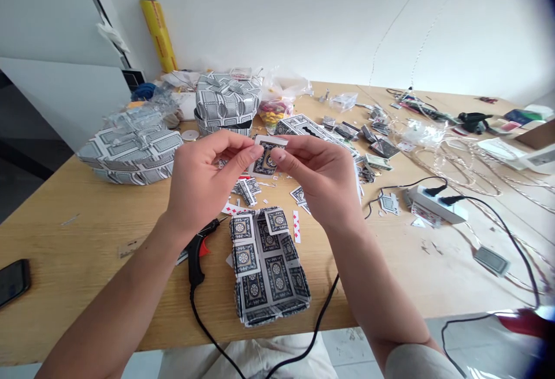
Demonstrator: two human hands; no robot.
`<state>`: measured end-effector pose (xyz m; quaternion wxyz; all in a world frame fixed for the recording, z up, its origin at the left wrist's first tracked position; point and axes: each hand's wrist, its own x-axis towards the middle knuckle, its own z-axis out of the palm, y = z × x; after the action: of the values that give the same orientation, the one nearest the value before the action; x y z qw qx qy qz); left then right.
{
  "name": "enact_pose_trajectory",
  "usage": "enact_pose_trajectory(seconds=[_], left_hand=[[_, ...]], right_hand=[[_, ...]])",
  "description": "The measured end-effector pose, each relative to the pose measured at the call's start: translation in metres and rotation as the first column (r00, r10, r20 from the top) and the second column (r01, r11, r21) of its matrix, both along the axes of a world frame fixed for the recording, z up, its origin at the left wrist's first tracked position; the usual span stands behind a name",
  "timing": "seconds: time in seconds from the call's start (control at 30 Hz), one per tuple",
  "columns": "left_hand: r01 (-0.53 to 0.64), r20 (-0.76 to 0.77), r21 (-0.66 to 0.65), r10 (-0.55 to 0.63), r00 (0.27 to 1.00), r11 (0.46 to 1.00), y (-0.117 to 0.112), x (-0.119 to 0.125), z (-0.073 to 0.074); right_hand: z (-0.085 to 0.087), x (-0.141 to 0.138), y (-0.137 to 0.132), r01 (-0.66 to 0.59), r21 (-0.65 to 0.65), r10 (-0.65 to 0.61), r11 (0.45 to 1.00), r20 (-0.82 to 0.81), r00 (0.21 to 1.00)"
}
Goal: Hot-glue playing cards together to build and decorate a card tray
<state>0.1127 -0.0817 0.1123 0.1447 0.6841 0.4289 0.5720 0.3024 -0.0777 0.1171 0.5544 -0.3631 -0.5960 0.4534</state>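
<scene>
Both of my hands hold one small playing card [266,158] with a dark patterned back, raised above the wooden table [87,234]. My left hand [206,179] pinches its left edge between thumb and fingers. My right hand [318,176] pinches its right edge. Below them on the table lies a flat tray-like piece made of glued playing cards [269,266]. A black glue gun [197,254] with a red trigger lies just left of that piece, its cable running off the front edge.
Two card-covered shapes stand at the back left: a low rounded one [130,150] and a box [225,104]. Card scraps [247,188], a white power strip [437,205], wire coils [468,165] and a yellow roll [159,35] crowd the table. A phone [13,280] lies at the left edge.
</scene>
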Motion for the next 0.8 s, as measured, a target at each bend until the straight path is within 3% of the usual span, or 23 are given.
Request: enact_pose_trajectory(seconds=[0.43,0.8], left_hand=[[-0.012,-0.050,0.003,0.012,0.999,1.000,-0.0014,-0.0005,-0.0002],[0.005,-0.028,0.012,-0.005,1.000,1.000,-0.0017,-0.0010,-0.0012]], right_hand=[[-0.0008,0.0020,0.0012,-0.012,0.006,0.013,1.000,-0.035,0.999],[-0.0022,0.0035,0.0012,0.018,0.017,-0.018,1.000,0.027,0.999]])
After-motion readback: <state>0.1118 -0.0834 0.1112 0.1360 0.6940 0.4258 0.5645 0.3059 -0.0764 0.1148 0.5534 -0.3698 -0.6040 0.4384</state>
